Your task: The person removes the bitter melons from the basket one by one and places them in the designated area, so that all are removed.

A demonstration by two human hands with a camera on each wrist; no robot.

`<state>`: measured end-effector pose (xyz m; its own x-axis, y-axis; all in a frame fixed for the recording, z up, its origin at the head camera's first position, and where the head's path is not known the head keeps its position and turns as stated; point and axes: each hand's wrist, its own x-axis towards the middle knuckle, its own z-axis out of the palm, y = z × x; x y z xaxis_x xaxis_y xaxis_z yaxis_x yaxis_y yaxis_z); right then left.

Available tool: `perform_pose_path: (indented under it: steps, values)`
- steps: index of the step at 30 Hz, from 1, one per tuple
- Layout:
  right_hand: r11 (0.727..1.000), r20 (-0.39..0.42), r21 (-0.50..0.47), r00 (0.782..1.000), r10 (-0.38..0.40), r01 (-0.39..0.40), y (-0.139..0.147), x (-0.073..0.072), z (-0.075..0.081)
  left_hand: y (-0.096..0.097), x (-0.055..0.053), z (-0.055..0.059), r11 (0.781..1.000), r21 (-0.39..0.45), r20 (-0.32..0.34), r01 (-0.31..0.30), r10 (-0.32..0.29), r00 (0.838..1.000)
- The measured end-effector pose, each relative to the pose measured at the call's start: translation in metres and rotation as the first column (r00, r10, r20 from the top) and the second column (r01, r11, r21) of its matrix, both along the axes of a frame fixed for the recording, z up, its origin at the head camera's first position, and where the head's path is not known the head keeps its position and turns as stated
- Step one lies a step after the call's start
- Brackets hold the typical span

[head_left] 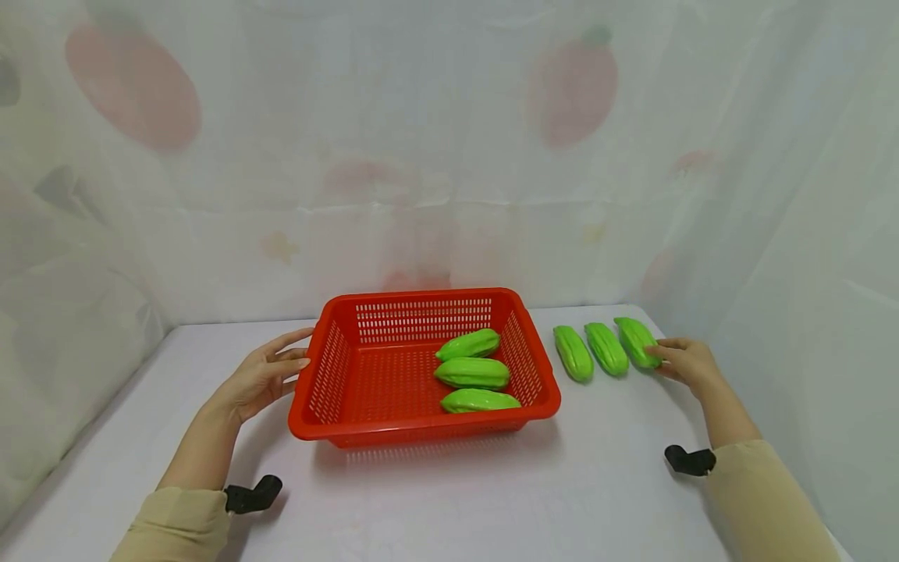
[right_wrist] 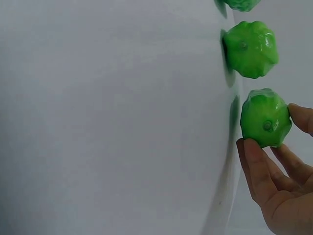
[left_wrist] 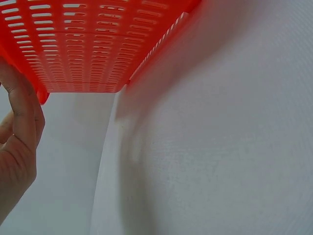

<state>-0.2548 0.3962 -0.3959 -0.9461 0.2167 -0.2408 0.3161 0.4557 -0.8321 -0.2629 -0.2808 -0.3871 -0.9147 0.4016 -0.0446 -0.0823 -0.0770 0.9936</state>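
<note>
A red plastic basket with slotted walls stands mid-table. Three ridged green bitter melons lie in its right half, the middle bitter melon between the other two. My left hand is at the basket's left side, fingers fairly straight and fingertips right at the rim; the left wrist view shows them beside the slotted wall. At the far right, my right hand pinches the outermost bitter melon between thumb and fingers. In the right wrist view this bitter melon shows its stem end.
Two more bitter melons lie between the basket and my right hand: a nearer one and a middle one. A white table carries everything. Behind it hangs a pale curtain with faded fruit prints, and sheeting borders the right side.
</note>
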Motion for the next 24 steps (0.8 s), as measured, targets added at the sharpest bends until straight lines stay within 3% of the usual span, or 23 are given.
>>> perform_pose_path:
  steps: [6, 24]
  values:
    - [1.000, 0.036, 0.002, 0.999, -0.002, 0.002, 0.0035, -0.0003, -0.0052, 0.0002, 0.0001, 0.0000, 1.000, 0.009, 0.001, 0.002, -0.002, 1.000]
    - [0.999, 0.045, 0.048, 0.999, 0.001, -0.003, 0.0039, 0.0005, -0.0095, -0.0008, -0.0009, 0.0004, 0.999, 0.028, 0.000, 0.019, -0.019, 1.000]
